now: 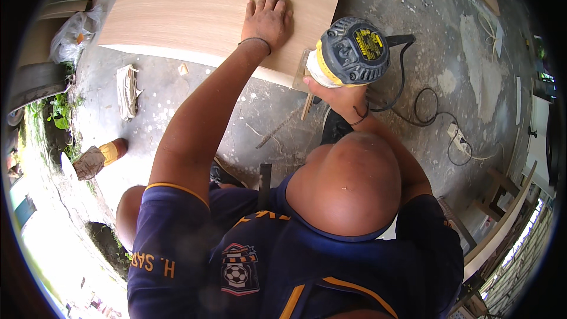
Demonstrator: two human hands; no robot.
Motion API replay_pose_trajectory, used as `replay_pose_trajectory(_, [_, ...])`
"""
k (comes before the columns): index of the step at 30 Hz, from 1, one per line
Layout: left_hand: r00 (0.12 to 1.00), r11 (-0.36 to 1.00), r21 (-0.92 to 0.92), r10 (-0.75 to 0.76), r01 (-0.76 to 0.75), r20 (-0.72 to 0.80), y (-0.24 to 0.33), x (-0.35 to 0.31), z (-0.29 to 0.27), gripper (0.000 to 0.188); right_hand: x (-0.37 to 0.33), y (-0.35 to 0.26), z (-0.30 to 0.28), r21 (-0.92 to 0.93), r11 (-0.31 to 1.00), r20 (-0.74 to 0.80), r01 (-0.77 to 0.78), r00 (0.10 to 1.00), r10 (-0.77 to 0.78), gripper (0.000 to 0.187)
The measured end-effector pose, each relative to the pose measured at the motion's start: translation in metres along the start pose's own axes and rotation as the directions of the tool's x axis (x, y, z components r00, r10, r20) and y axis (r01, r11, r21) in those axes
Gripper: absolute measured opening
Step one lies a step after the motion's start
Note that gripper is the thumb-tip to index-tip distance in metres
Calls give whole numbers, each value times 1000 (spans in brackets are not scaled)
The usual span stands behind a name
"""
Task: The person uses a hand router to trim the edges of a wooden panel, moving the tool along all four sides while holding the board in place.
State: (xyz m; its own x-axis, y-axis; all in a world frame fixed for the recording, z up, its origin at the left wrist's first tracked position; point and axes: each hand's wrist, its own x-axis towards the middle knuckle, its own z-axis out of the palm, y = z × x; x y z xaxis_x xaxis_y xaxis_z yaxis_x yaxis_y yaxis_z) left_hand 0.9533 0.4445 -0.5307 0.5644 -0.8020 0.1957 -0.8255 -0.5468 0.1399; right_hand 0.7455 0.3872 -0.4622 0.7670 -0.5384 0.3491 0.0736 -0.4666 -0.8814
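Observation:
My left hand (267,22) lies palm down on a light wood-grain board (177,6), its fingers slightly spread and nothing held in it. At the board's near right corner, my right hand (339,95) grips a yellow-and-black router (348,53) low on its pale body. The router's flat base plate (302,70) rests against the board's edge. Its bit is hidden, and part of the right hand lies behind the tool. A black cord (404,71) runs from the router's top down to the floor.
The cord loops on the stained concrete floor (460,35) to a white power strip (458,137). Left lie a crumpled cloth (126,91), a yellow-and-brown container (112,150) and a clear plastic bag (75,35). Wooden pieces (502,218) stand at the right. My bent knee (348,186) is below the router.

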Motion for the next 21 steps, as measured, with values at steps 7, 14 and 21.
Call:
replay_pose_trajectory(7, [1000, 999, -40, -31, 31, -1, 1, -2, -1, 41, -13, -5, 0, -77, 997, 80, 15, 997, -9, 38])
replay_pose_trajectory(14, [997, 985, -162, -45, 53, 58, 18, -13, -12, 45, -33, 9, -20, 83, 991, 43, -104, 994, 101, 53])
replay_pose_trajectory(21, [897, 988, -140, 123, -70, 424, 69, -32, -54, 82, -39, 35, -67, 196, 966, -360, -170, 904, 232, 65])
